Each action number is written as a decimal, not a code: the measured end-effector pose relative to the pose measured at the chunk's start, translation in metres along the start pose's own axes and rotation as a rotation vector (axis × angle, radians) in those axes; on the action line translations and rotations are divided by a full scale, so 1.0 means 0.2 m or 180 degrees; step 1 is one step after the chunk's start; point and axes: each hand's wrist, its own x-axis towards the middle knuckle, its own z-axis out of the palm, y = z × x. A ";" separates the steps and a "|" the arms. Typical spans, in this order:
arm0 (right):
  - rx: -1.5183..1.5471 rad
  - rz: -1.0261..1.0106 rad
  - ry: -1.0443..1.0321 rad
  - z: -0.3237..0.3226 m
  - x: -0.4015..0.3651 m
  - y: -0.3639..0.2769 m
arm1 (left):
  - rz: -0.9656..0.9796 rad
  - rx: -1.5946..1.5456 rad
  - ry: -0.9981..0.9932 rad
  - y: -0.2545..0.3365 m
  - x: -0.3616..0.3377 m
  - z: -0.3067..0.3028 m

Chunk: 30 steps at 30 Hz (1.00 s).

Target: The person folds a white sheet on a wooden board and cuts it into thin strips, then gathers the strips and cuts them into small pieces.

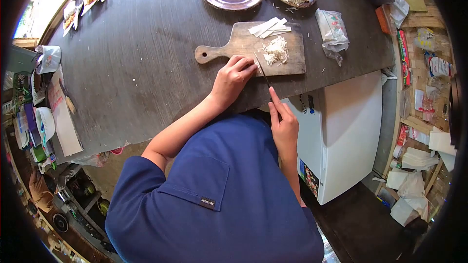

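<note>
Light-brown wooden cutting board with handle (295,64) is set on the dark table (156,44), upper centre of frame. Small off-white piece (256,65), mostly hidden, is pinned near the board's lower edge by curled fingertips of the left hand (233,75). Slim dark-bladed knife (262,68) is gripped in the right hand (285,122), index laid along it. Flat white strips (267,28) and a heap of fine pale shreds (276,51) are seen further right on the board. Judgement: piece probably light, firm, maybe slick; best pinned from above, fingertips tucked clear of the edge.
</note>
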 end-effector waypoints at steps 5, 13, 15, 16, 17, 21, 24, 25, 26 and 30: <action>0.0127 -0.0038 0.0004 0.09 0.06 0.04 | 0.0081 0.0147 0.0020 0.00 0.00 0.00; -0.0052 -0.0182 0.0098 0.07 0.13 -0.02 | 0.0127 0.0243 -0.0041 -0.01 -0.02 0.00; -0.0082 -0.0094 0.0050 0.05 0.05 -0.01 | 0.0112 0.0247 -0.0023 0.00 0.00 -0.01; -0.0103 -0.0017 0.0012 0.04 0.02 -0.01 | 0.0109 0.0263 0.0001 0.01 0.00 -0.01; -0.0100 -0.0015 -0.0004 0.05 0.01 0.00 | 0.0094 0.0266 -0.0006 0.01 0.00 -0.01; -0.0019 0.0030 0.0067 0.11 0.01 0.01 | 0.0059 0.0209 -0.0066 0.00 0.00 -0.01; -0.0063 -0.0065 0.0119 0.15 0.11 -0.01 | 0.0091 0.0235 -0.0070 0.00 0.00 -0.01; -0.0040 -0.0128 0.0116 0.16 0.14 -0.02 | 0.0094 0.0206 -0.0055 0.00 0.00 -0.01; -0.0019 -0.0139 0.0128 0.15 0.15 -0.03 | 0.0109 0.0228 -0.0055 -0.01 0.00 -0.01; -0.0012 -0.0081 0.0036 0.07 0.09 -0.04 | 0.0049 0.0129 -0.0026 0.00 0.00 -0.02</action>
